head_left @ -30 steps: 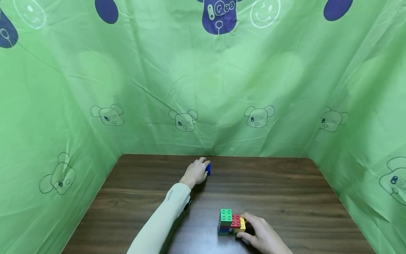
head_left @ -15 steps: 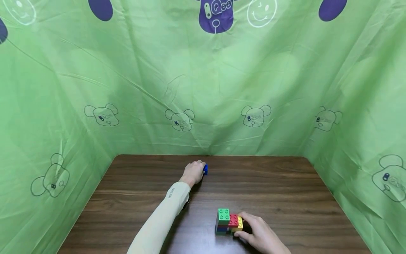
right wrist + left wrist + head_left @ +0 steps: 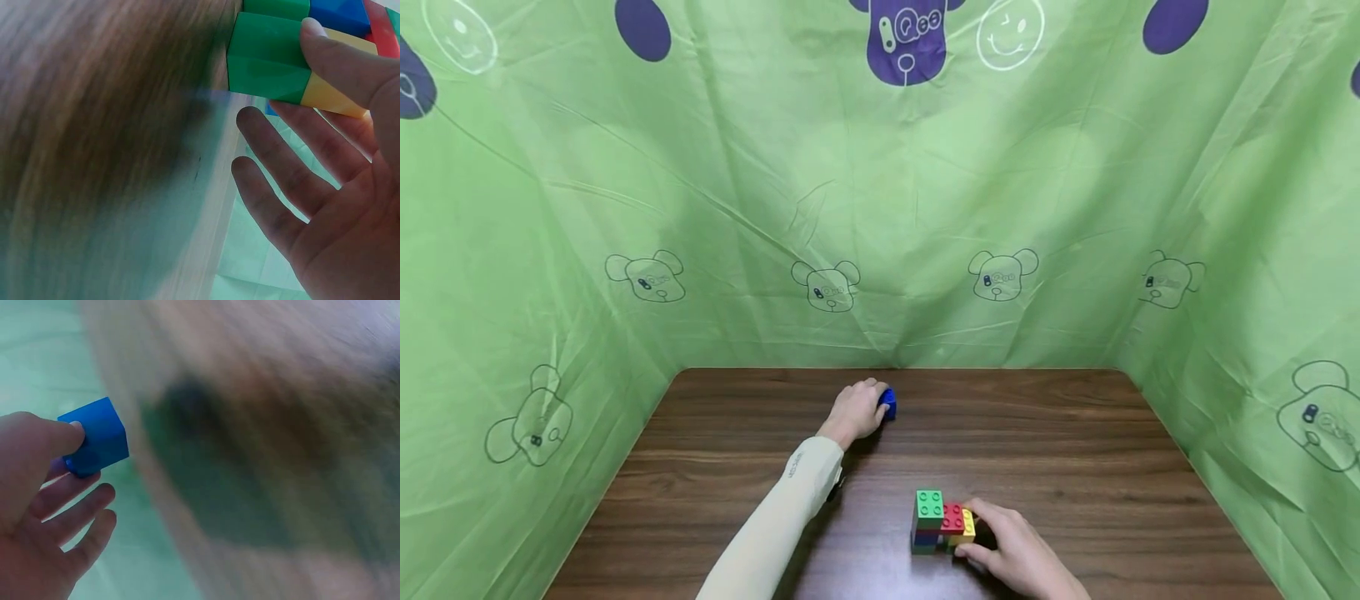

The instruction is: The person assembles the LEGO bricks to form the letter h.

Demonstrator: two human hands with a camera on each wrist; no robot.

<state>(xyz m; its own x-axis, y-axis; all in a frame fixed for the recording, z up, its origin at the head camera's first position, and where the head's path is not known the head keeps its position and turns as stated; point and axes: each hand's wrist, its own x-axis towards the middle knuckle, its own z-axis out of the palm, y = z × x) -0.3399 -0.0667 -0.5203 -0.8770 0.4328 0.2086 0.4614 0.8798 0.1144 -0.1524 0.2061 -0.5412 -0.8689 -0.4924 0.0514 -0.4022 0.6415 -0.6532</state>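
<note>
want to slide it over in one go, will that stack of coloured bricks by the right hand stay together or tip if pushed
The brick stack looks rigid and probably light, like hollow plastic. It sits low and wide on the table, so it likely slides rather than tips. The right hand grips its yellow end; the studded bricks probably hold together.

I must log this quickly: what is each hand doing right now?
Left hand: pinches the blue brick.
Right hand: holds the stacked brick block on the table.

The head view is evenly and brightly lit from above — soft shadows are cast under the forearm onto the worktop point(image 3: 1075, 433). Mild bending is seen at the edges. Both wrist views are heavily smeared by motion blur — only the fingers point(image 3: 331, 56) stay fairly sharp.
</note>
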